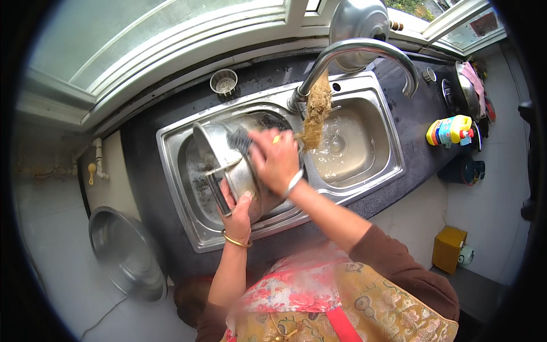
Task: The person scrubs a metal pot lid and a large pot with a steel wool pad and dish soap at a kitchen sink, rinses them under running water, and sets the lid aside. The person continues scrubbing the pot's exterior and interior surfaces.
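A metal pot (241, 179) lies tipped on its side in the left basin of the steel double sink (205, 241), its mouth facing left. My left hand (237, 209) grips it at the black side handle (218, 192), thumb on the outer wall. Pressed to the pot's upper side is a dark scouring pad (240, 141), under the fingers of my right hand (275, 160), which is slightly blurred. Dark specks and cloudy water show in the basin beside the pot. The underside of the pot is hidden.
A curved faucet (359, 42) rises between the basins, a loofah (318, 107) hanging by it. The right basin (342, 171) holds shallow water. A strainer cup (224, 82), a leaning pot lid (357, 30) and a yellow detergent bottle (446, 130) stand around; a metal basin (128, 252) is lower left.
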